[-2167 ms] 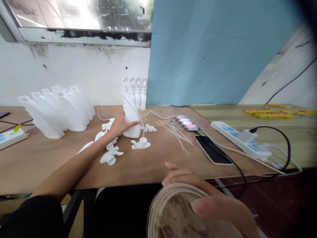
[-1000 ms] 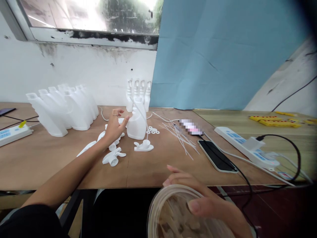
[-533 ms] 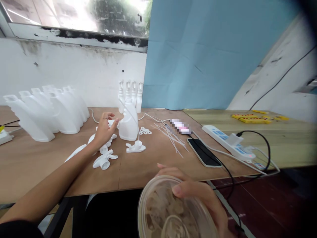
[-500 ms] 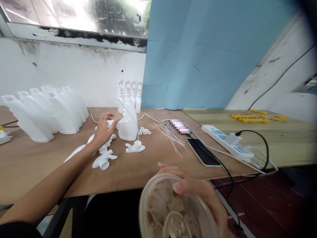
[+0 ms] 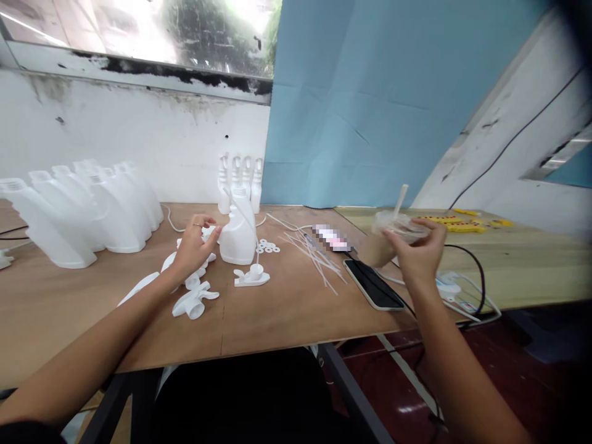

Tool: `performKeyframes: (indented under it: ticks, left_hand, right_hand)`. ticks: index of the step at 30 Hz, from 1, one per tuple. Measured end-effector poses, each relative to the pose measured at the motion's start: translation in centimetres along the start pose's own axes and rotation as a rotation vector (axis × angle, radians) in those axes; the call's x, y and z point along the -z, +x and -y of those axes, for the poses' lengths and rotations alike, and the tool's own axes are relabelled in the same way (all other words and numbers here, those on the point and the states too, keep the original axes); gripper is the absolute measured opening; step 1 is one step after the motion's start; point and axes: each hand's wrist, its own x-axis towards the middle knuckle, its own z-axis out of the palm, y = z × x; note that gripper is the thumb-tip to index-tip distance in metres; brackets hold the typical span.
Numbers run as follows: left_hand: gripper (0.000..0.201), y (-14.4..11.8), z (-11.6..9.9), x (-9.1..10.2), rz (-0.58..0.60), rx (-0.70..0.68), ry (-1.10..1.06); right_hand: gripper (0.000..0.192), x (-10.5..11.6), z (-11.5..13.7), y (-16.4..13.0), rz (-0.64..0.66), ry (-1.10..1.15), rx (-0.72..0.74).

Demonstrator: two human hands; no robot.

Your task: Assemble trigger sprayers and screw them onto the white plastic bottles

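Observation:
My right hand grips a clear plastic cup of brown drink by its upper part, with a pale straw standing out of the top. It holds the cup above the right part of the table. My left hand is open, fingers loosely curved and thumb apart, over a group of white trigger spray heads. The thumb tip is beside a white spray bottle without a head; whether it touches cannot be told. A spray head with a tube lies in front of that bottle. Small white rings lie right of it.
Several open white bottles stand at the left. Capped spray bottles stand by the wall. Thin white tubes, a dark-screened phone and a lit phone lie at the right, near cables and a power strip.
My right hand has carried the cup from close in front of me forward and right, over the table. The left hand has stayed in place.

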Motion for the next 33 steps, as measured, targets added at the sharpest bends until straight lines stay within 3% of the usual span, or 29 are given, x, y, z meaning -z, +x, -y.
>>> performKeyframes:
  ticks: [3, 6, 15, 17, 20, 21, 22, 24, 29, 33]
  left_hand:
    - [0.026, -0.1, 0.0, 0.0, 0.007, -0.009, -0.002]
    - [0.025, -0.1, -0.1, -0.1, 0.016, -0.015, -0.001]
    - [0.029, -0.3, 0.1, -0.3, 0.073, -0.013, -0.014]
    - [0.032, -0.3, 0.1, -0.4, 0.087, 0.004, -0.026]
    - [0.040, -0.3, 0.2, -0.8, 0.126, 0.019, -0.079]
    - [0.043, -0.3, 0.2, -1.0, 0.142, 0.015, -0.107]
    - [0.045, -0.3, 0.2, -1.1, 0.160, 0.009, -0.134]
    - [0.047, -0.4, 0.2, -1.4, 0.194, 0.002, -0.177]
    - [0.051, -0.5, 0.3, -1.6, 0.244, -0.001, -0.195]
    - [0.052, -0.5, 0.5, -1.9, 0.237, -0.035, -0.155]
  right_hand:
    - [0.066, -0.6, -2.9, 2.6, -0.084, -0.208, -0.203]
    - [0.066, -0.7, -4.4, 3.6, -0.056, -0.339, -0.312]
    - [0.066, -0.2, -5.3, 3.4, 0.078, -0.395, -0.375]
    - [0.069, 0.1, -4.5, 3.2, 0.142, -0.465, -0.261]
    - [0.080, 0.3, -1.9, 1.4, 0.178, -0.532, 0.063]
    - [0.076, 0.2, -0.8, 0.3, 0.188, -0.495, 0.166]
    - [0.060, -0.1, 0.5, -1.1, 0.238, -0.413, 0.241]
    - [0.031, -1.1, 2.9, -4.3, 0.464, -0.239, 0.260]
    - [0.024, -5.0, 7.9, -11.7, 0.683, -0.052, 0.675]
    - [0.026, -7.6, 10.5, -14.3, 0.840, -0.031, 0.923]
